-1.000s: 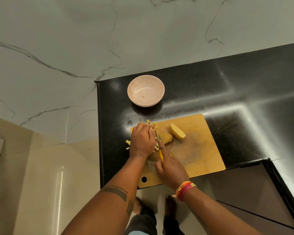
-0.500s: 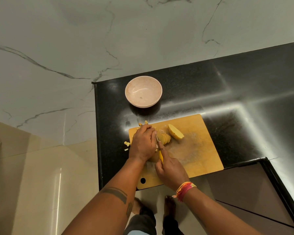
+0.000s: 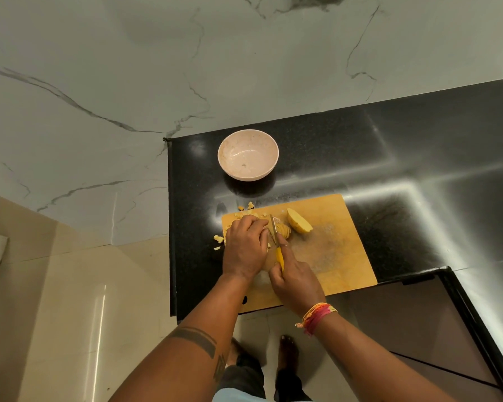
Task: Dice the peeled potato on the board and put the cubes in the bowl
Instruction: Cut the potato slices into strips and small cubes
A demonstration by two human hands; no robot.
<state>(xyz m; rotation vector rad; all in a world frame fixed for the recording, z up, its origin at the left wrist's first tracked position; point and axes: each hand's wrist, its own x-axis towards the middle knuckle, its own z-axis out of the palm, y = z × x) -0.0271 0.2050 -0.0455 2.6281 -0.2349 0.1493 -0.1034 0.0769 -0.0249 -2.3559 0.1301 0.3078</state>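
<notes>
From the head camera I look down on the board [image 3: 331, 242], which lies on the black counter [image 3: 389, 158] with its near edge hanging over the counter's front. My left hand [image 3: 246, 246] sits on the board's left end, fingers curled down over a stack of potato slices [image 3: 283, 230], holding them in place; only the right end of the stack shows past my knuckles. My right hand [image 3: 295, 278] is just right of it, near the board's front edge, fingers wrapped around the yellow handle of the knife [image 3: 276, 236] with the forefinger stretched along the top. The blade points away from me and stands on the slices right beside my left fingertips. A potato half [image 3: 299, 224] lies on the board just right of the slices, not touching the blade. Small cubes [image 3: 249, 205] are scattered at the board's far left corner, and a few more lie off the board's left edge on the counter. The bowl [image 3: 248, 158] stands on the counter beyond the board's left end, apart from it, with no cubes in it that I can see. A thread band [image 3: 317, 316] circles my right wrist.
</notes>
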